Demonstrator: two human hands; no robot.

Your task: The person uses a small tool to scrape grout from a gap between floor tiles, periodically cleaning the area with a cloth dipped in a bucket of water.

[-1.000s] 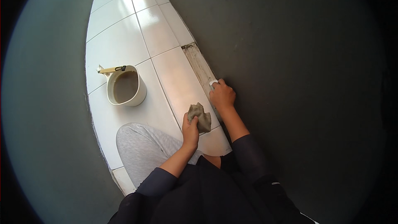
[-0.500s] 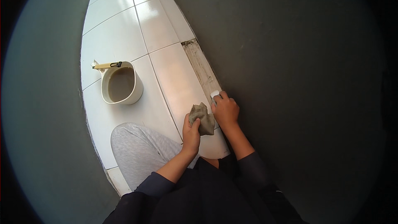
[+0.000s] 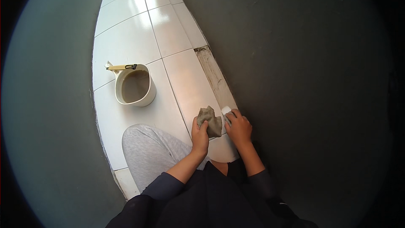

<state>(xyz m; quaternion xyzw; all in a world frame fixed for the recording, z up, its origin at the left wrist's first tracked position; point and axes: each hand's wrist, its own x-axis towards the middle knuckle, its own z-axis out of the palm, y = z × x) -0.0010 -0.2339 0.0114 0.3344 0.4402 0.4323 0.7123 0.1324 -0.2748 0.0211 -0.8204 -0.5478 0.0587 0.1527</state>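
Note:
My left hand (image 3: 200, 138) is closed around a crumpled grey-brown cloth (image 3: 212, 123), held above the white tiles. Just to its right, my right hand (image 3: 240, 129) grips a small white and grey block (image 3: 226, 110), its fingers curled over it; the exact kind does not show. That block rests against the narrow strip (image 3: 214, 75) along the right wall, where a stained, rough band lies bare between tile pieces. The far end of the strip is dark with dirt.
To the left on the tiles stands a white plastic dipper (image 3: 148, 97) with murky brown water (image 3: 136, 86). A yellow utility knife (image 3: 122, 67) lies across its rim and handle. Dark grey walls (image 3: 295, 80) flank the tiled floor (image 3: 126, 29). My bent knee (image 3: 141, 143) is beside the dipper.
My right hand has slid the block nearer to me along the strip. The left hand still holds the cloth. The whole view has shifted slightly, so the floor and dipper appear further right.

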